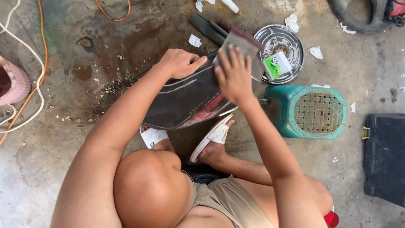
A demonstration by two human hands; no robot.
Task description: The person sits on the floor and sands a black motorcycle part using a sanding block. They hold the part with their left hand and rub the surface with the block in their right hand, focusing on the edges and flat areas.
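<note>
A: Item one, margins?
B: Dark curved panel [190, 99] propped across the person's feet, over the white sandals [213, 137]. Its far end lies just beside the teal stool [314, 112] and the round metal lid [282, 52]. Open floor to the left of it, as far as the orange cable [36, 90] and white cable [31, 44].

A: Item two, surface and room?
B: Bare concrete floor [358, 71], stained dark above the panel, scattered with white paper scraps [315, 52]. Black case [384, 158] at right edge; pink tub [14, 82] at left edge.

A: Item three, the panel itself?
B: Glossy black, thin pale lines, a red patch along its near edge.

A: Hands?
B: Left hand [181, 62] gripping the panel's upper rim. Right hand [234, 76] spread flat, pressing a grey sanding sheet [240, 44] onto the panel's far end.
</note>
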